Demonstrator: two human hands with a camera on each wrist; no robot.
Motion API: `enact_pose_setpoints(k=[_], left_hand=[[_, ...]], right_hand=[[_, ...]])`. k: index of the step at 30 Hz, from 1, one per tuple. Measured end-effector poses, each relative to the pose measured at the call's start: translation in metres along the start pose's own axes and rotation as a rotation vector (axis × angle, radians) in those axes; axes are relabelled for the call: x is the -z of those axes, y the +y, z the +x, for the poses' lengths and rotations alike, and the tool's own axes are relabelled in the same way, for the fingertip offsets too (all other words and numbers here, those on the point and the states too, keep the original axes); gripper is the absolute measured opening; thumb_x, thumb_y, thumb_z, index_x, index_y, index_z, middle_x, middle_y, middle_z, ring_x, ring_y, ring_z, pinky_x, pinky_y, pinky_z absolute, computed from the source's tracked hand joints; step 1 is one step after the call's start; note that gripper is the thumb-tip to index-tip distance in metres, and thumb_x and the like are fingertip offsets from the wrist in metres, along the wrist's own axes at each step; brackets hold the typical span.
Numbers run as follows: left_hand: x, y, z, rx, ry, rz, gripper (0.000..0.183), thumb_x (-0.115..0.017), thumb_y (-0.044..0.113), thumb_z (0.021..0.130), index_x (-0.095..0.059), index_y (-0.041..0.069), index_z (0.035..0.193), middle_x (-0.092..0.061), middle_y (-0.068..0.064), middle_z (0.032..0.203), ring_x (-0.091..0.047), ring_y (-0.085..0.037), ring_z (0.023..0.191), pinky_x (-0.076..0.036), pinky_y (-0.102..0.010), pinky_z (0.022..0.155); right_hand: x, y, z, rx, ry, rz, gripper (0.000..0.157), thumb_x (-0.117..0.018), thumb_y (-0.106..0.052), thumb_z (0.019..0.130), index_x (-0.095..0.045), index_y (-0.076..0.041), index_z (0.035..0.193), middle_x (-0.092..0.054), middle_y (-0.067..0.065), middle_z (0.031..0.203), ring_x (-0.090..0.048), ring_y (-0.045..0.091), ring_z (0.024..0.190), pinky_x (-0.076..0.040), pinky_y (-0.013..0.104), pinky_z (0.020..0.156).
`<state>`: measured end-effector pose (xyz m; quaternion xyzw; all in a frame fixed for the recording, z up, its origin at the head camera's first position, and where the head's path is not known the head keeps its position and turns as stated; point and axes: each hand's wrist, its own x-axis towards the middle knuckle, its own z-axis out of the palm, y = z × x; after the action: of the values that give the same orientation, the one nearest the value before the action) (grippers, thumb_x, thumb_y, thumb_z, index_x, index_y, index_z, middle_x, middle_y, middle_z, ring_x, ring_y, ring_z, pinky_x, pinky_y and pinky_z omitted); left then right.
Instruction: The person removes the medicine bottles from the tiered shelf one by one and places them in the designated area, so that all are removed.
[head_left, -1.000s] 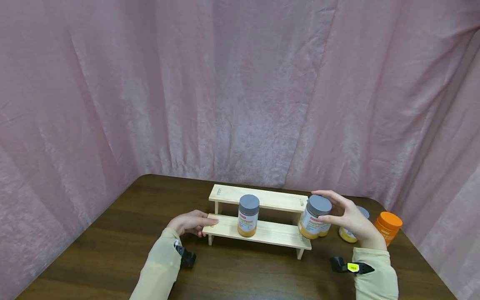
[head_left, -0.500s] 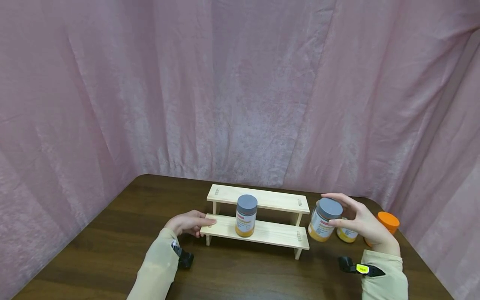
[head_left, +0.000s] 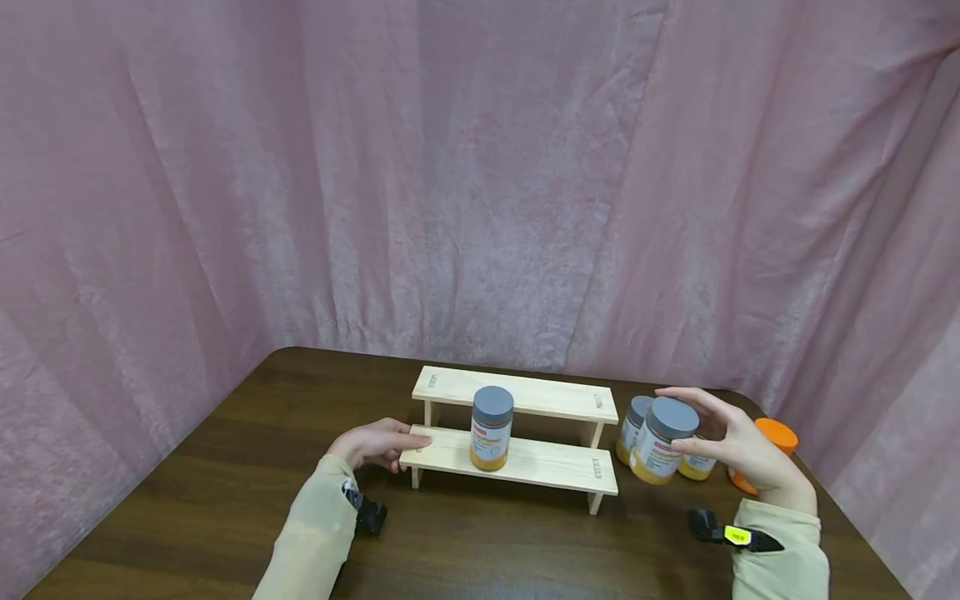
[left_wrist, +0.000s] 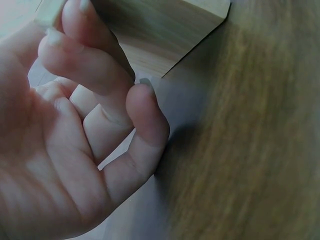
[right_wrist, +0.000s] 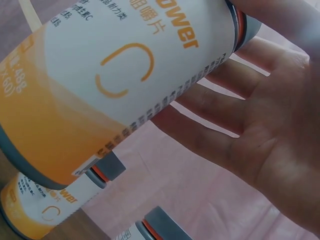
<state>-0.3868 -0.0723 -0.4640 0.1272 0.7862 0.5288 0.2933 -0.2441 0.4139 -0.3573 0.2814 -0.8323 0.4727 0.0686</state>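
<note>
A two-tier wooden shelf stand [head_left: 540, 462] rests on the table. My left hand [head_left: 371, 442] pinches the left end of its lower board, thumb on top; in the left wrist view the hand's fingers [left_wrist: 147, 120] curl beside the wood. One grey-lidded vitamin jar [head_left: 490, 435] stands upright on the lower board, left of its middle. Right of the stand, my right hand [head_left: 742, 446] grips another grey-lidded jar [head_left: 654, 457] near its lid, tilted slightly. Its white and orange label fills much of the right wrist view, the hand's fingers [right_wrist: 200, 135] behind it.
Two more grey-lidded jars stand on the dark wooden table [head_left: 480, 550]: one jar [head_left: 628, 432] behind the held one, another jar [head_left: 696, 468] partly hidden by my right hand. An orange jar [head_left: 778, 435] stands farther right. Pink curtains [head_left: 495, 183] hang behind the table.
My right hand has carried its jar from the right end of the lower board rightward, off the stand, to beside the other jars. The left hand keeps its grip on the board.
</note>
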Motion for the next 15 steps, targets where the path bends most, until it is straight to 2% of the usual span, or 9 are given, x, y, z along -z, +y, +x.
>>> enact_pose_setpoints(k=[15], left_hand=[[-0.0003, 0.0027, -0.0021, -0.008, -0.005, 0.011, 0.031, -0.064, 0.035, 0.092, -0.063, 0.005, 0.096, -0.059, 0.005, 0.065, -0.048, -0.002, 0.047, -0.047, -0.018, 0.054]], right_hand=[[0.0054, 0.0062, -0.0075, -0.042, -0.016, 0.016, 0.059, -0.063, 0.009, 0.086, -0.04, 0.003, 0.141, -0.063, -0.011, 0.122, -0.066, 0.007, 0.102, -0.055, 0.023, 0.08]])
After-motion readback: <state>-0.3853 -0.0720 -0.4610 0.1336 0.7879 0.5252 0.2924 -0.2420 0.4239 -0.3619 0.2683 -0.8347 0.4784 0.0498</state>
